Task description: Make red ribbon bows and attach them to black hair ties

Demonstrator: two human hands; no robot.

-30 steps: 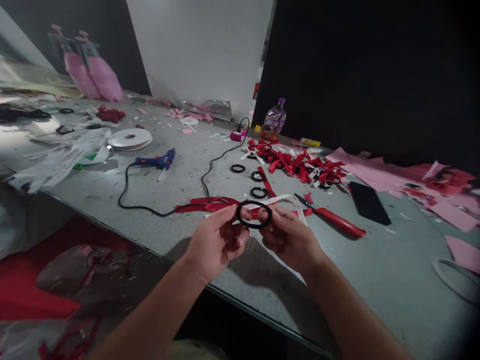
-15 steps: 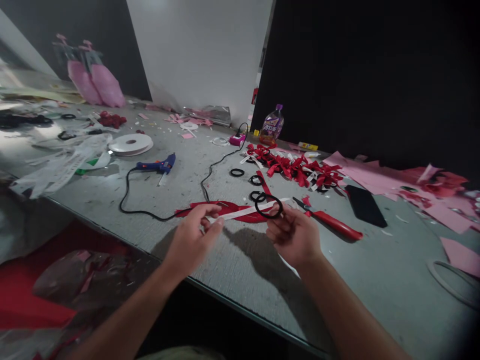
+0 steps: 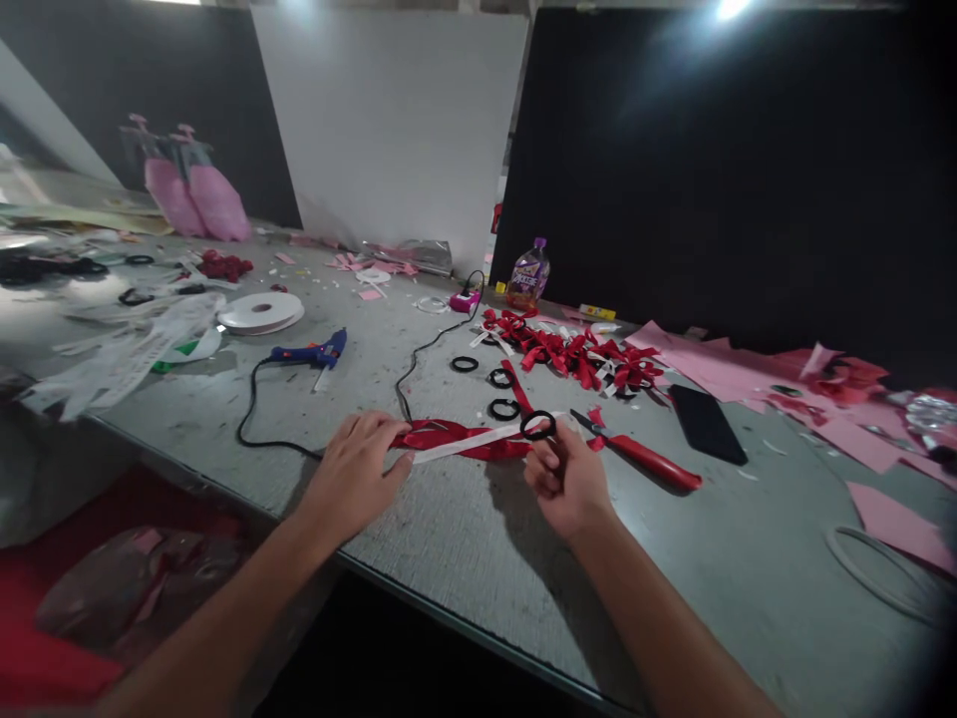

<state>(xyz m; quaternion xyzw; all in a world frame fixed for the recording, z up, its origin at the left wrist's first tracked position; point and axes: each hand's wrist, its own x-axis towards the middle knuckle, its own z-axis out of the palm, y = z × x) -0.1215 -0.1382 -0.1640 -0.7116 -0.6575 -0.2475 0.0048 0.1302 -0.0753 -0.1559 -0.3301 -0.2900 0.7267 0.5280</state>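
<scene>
My right hand (image 3: 572, 474) pinches a black hair tie (image 3: 537, 437) above the table, beside the right end of a white ribbon strip (image 3: 460, 445). That strip lies over a bunch of red ribbons (image 3: 441, 437). My left hand (image 3: 359, 469) rests at the left end of the ribbons, its fingers stretched out and its thumb by the strip's end; its fingertips touch or nearly touch the red ribbon. Behind the ribbons are loose black hair ties (image 3: 503, 409). Scissors with red handles (image 3: 650, 461) lie right of my right hand.
A blue glue gun (image 3: 314, 351) with its cord lies at left, near a white ribbon spool (image 3: 261, 312). Red bows (image 3: 575, 354) are piled at the back. A black phone (image 3: 707, 424), pink sheets (image 3: 859, 439) and a bottle (image 3: 528, 274) stand or lie around. The table's front edge runs below my arms.
My left hand has moved left and down onto the ribbons' left end, its curled fingers now stretched out. My right hand keeps the hair tie, slightly lower. The view has tilted up a little.
</scene>
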